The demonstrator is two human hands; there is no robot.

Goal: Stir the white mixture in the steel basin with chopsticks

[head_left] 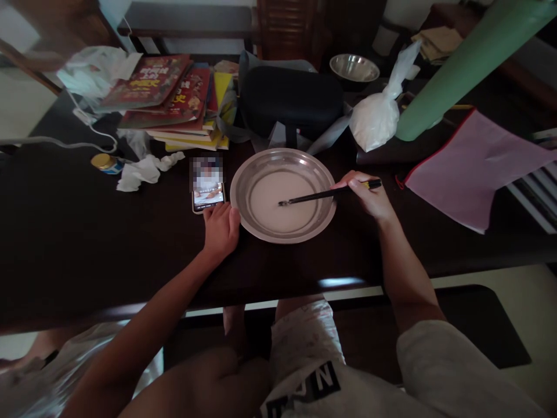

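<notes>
My right hand (365, 194) grips a pair of black chopsticks (317, 195) with yellow marks near the top. They slant left across the rim of a wide steel basin (285, 237), their tips in cloudy whitish liquid (272, 194). Some pale matter clings to the tips. Left of the basin rests my left hand (221, 229), back upward and loosely bent. Its fingertips are at the lower edge of a lit phone (208, 184), while its thumb side lies against or close beside the basin's rim. Whether it presses on either is unclear.
Behind the basin sits a black case (291, 96). Stacked books (161, 96), crumpled tissue (139, 174) and a small gold-lidded jar (107, 164) are at left. A tied bag of white powder (376, 122), a green cylinder (461, 72) and a pink mesh pouch (474, 171) stand or lie right.
</notes>
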